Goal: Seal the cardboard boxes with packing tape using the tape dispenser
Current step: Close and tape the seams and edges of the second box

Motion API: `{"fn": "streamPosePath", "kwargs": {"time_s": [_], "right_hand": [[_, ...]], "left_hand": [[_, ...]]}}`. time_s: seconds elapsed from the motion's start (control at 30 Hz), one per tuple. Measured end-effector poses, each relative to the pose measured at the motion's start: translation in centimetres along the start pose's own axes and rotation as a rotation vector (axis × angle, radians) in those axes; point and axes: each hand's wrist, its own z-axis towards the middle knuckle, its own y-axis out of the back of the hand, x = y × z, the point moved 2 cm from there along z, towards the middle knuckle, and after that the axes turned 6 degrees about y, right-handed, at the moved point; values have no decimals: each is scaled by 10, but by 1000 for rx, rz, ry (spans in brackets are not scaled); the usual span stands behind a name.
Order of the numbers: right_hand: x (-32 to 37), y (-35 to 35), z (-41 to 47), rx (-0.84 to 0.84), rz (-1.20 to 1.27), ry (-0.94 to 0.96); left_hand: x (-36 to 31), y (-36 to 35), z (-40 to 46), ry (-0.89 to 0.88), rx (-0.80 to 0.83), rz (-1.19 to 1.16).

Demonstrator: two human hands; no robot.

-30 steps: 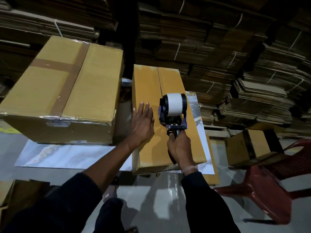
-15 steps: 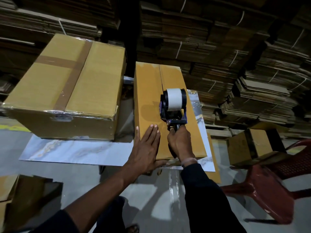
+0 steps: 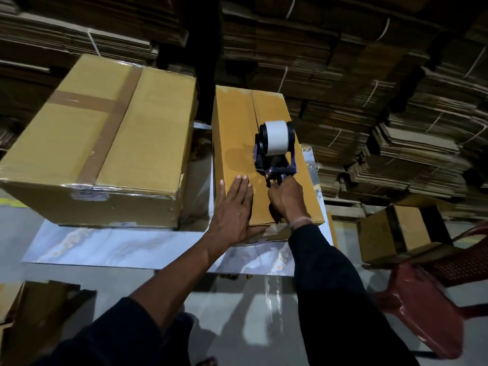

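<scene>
A narrow cardboard box (image 3: 237, 128) stands in the middle of the marble-patterned table (image 3: 105, 247), its two top flaps meeting at a centre seam. My right hand (image 3: 285, 199) grips the handle of a purple tape dispenser (image 3: 274, 149) with a white tape roll, resting on the seam near the box's near end. My left hand (image 3: 235, 210) lies flat, fingers together, on the left flap at the near edge. A larger box (image 3: 148, 122) to the left bears crossed brown tape strips.
Bundled stacks of flat cardboard (image 3: 369, 75) fill the background. At the right, a red plastic chair (image 3: 427, 307) carries a small box (image 3: 404, 231). Another cardboard piece (image 3: 39, 313) lies on the floor at the lower left.
My left hand slid from the middle of the left flap back to the box's near edge. The dispenser and my right hand shifted slightly toward the near end.
</scene>
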Motion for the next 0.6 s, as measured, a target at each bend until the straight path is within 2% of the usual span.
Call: {"fn": "streamPosePath", "kwargs": {"time_s": [0.2, 0.6], "right_hand": [[-26, 1, -29, 6, -1, -4], [-64, 11, -85, -11, 33, 68]], "left_hand": [[-1, -1, 0, -3, -26, 13], [-1, 2, -1, 44, 21, 51]]}}
